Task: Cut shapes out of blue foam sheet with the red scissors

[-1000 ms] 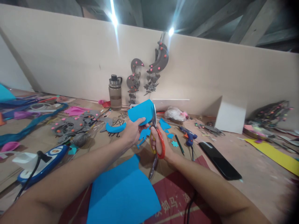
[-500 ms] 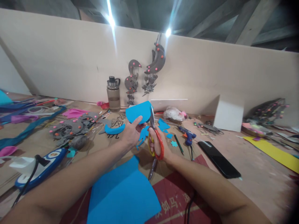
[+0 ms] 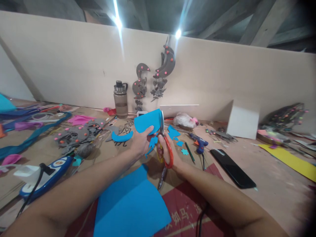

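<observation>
"Where does this view look from?"

"From the wearer's head: both forearms (image 3: 89, 184) enter at the bottom and reach inward."

"Facing which way?"

"Forward and down, across the worktable (image 3: 276, 174) to a cream partition (image 3: 209, 72) spanning the background. Above its top edge come roof beams (image 3: 274, 23) and two bright lights (image 3: 178, 33)."

"How near is it?"

"Close to the work. The large blue sheet (image 3: 130, 204) runs off the lower edge; the left hand (image 3: 141, 141) and right hand (image 3: 166, 153) sit near mid-frame, with the partition well beyond them."
</observation>
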Motion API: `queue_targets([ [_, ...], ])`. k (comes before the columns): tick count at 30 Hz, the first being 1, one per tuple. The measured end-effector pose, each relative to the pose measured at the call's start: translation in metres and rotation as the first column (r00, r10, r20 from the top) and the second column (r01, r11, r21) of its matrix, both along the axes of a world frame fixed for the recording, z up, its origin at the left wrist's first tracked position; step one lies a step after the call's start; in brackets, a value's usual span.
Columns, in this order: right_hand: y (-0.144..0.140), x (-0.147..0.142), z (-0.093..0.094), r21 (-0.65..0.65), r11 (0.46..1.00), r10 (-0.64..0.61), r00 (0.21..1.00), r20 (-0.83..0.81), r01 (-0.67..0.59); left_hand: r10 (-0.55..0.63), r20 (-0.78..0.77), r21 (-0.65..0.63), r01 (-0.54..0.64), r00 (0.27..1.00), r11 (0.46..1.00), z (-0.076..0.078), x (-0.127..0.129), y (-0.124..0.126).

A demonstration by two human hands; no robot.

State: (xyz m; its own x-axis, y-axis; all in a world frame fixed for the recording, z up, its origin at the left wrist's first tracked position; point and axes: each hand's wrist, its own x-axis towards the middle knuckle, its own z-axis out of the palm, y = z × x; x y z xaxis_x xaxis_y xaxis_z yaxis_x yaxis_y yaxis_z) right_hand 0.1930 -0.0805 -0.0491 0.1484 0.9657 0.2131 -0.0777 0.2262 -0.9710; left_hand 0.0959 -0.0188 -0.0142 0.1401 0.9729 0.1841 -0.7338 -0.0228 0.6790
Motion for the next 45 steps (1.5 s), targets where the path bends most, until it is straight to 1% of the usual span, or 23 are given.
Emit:
queue_targets([
  [7, 0.0018, 0.0018, 0.0001, 0.012, 1.0, -0.012, 1.0, -0.006, 0.013, -0.002, -0.016, -0.004, 0.002, 1.0, 1.0, -0.0025, -0.001, 0.0029],
  [12, 0.0017, 0.0015, -0.0027, 0.067, 0.998, 0.004, 1.0, 0.024, -0.005, 0.015, 0.0, -0.002, -0.015, 1.0, 1.0, -0.0033, -0.001, 0.004],
  [15, 0.0026, 0.0016, -0.0045, 0.102, 0.995, 0.015, 1.0, 0.025, -0.018, 0.006, 0.009, -0.005, -0.006, 1.0, 1.0, -0.0017, 0.0001, 0.0024],
  [20, 0.0038, 0.0024, -0.0045, 0.045, 0.999, 0.025, 1.0, 0.006, -0.025, -0.022, 0.003, 0.0, 0.022, 1.0, 1.0, 0.0003, 0.0012, -0.0008],
  [28, 0.0029, 0.0013, -0.0038, 0.039, 0.999, 0.027, 0.998, -0.055, -0.025, -0.016, 0.021, -0.05, 0.017, 1.0, 0.999, -0.0014, 0.0022, -0.0045],
  [32, 0.0025, 0.0016, -0.0029, 0.045, 0.999, 0.015, 0.999, -0.041, -0.013, -0.017, 0.032, -0.055, 0.018, 0.999, 0.998, -0.0028, 0.0029, -0.0039],
  [37, 0.0046, 0.0033, -0.0056, 0.075, 0.997, 0.009, 1.0, 0.017, -0.01, -0.025, 0.058, -0.075, 0.029, 0.998, 0.997, -0.0024, 0.0035, -0.0034],
  [41, 0.0052, 0.003, -0.0066, 0.051, 0.999, 0.013, 1.0, -0.024, -0.011, -0.026, 0.062, -0.061, 0.029, 0.998, 0.998, -0.003, 0.0035, -0.0033],
  [45, 0.0027, 0.0015, -0.0037, 0.023, 0.999, 0.025, 0.999, -0.046, -0.024, -0.034, 0.057, -0.06, 0.037, 0.998, 0.998, -0.0046, 0.0036, -0.002],
])
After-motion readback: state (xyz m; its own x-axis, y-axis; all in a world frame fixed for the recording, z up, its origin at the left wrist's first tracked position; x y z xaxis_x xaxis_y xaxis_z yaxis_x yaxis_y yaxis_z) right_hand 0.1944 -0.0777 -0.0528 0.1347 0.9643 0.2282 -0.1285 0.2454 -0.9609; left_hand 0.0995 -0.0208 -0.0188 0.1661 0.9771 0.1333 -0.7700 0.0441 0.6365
